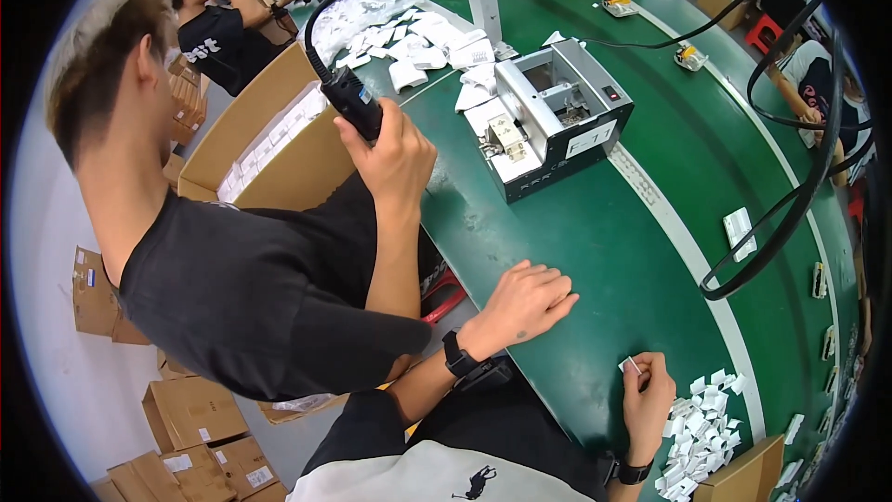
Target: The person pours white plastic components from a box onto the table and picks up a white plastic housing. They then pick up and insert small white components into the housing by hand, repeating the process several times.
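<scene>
My left hand (526,309) rests over the green table's near edge, fingers curled in a loose fist, with nothing showing in them. Between thumb and fingers of my right hand (646,400), a small white plastic piece (630,365) is pinched. Right beside that hand lies a pile of similar small white plastic pieces (708,423). Farther up the table stands a silver and black benchtop machine (567,116), beyond the reach of both hands.
At my left a co-worker (251,288) holds a black corded handheld tool (353,100). White plastic housings (409,51) are heaped at the back. A conveyor (790,251) carrying parts runs along the right. Black cables (808,195) hang there. A cardboard box (743,474) stands near the pile.
</scene>
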Demonstrator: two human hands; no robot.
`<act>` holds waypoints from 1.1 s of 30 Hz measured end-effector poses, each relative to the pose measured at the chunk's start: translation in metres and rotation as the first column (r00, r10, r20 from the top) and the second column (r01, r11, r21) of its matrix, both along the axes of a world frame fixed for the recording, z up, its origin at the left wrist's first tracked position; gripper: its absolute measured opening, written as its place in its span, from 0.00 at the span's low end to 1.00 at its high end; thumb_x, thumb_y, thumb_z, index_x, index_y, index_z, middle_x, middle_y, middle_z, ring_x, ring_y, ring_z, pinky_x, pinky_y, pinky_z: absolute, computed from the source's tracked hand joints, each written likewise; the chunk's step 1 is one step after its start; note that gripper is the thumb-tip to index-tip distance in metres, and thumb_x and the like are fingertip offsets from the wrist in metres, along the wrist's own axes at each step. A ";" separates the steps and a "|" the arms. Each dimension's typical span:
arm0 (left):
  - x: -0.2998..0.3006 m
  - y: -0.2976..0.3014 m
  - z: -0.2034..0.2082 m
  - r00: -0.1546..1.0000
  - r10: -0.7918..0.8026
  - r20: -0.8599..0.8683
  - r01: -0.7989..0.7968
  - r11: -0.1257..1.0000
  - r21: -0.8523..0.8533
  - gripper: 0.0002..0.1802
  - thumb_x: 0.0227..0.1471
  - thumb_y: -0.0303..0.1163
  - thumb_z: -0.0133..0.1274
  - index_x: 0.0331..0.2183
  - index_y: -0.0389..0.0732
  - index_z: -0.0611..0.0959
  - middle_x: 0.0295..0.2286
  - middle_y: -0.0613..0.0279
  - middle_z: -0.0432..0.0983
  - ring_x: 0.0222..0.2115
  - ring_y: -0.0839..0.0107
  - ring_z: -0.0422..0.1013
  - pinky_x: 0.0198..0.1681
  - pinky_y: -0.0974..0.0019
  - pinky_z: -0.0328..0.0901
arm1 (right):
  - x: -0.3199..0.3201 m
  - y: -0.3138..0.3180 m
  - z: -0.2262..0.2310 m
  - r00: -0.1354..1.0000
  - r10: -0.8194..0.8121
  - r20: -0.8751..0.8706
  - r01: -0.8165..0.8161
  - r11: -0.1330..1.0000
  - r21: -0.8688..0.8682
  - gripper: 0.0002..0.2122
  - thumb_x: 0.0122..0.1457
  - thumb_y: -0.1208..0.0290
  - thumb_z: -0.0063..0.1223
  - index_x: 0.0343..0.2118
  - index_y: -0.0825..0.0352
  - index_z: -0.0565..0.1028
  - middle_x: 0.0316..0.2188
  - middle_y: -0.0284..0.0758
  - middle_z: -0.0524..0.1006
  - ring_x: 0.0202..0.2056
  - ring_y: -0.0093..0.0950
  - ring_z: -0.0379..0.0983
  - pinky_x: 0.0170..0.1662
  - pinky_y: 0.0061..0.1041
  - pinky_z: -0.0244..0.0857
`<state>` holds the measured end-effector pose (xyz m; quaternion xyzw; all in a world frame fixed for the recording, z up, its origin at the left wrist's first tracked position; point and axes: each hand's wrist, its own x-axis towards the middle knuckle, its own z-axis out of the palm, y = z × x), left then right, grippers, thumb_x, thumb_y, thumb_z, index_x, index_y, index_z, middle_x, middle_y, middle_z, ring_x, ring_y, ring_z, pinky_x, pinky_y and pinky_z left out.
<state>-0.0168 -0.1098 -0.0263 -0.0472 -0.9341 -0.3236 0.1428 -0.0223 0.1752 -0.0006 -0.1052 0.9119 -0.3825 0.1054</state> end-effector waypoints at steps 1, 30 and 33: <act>0.000 0.000 -0.001 1.000 -0.001 -0.003 0.001 1.000 0.003 0.22 0.60 0.34 0.63 0.21 0.43 0.69 0.19 0.63 0.66 0.22 0.60 0.68 0.32 0.58 0.60 | 0.000 -0.001 0.000 1.000 0.008 -0.009 -0.008 1.000 0.009 0.05 0.65 0.78 0.62 0.36 0.69 0.75 0.21 0.32 0.75 0.21 0.22 0.64 0.26 0.25 0.58; -0.004 0.005 0.004 1.000 0.001 -0.031 -0.001 1.000 0.006 0.22 0.59 0.35 0.64 0.20 0.43 0.69 0.18 0.63 0.66 0.22 0.60 0.68 0.30 0.57 0.59 | 0.000 -0.008 -0.001 0.977 0.099 -0.190 -0.109 0.993 -0.043 0.04 0.57 0.80 0.66 0.33 0.70 0.81 0.34 0.39 0.69 0.34 0.35 0.70 0.35 0.32 0.64; -0.001 -0.001 0.003 0.999 0.015 -0.032 -0.016 0.999 -0.031 0.23 0.57 0.35 0.65 0.19 0.43 0.69 0.18 0.63 0.66 0.21 0.60 0.67 0.29 0.57 0.57 | 0.000 -0.013 -0.001 0.981 0.062 -0.182 -0.078 0.994 -0.082 0.04 0.56 0.81 0.67 0.33 0.70 0.81 0.34 0.38 0.70 0.33 0.35 0.70 0.36 0.33 0.64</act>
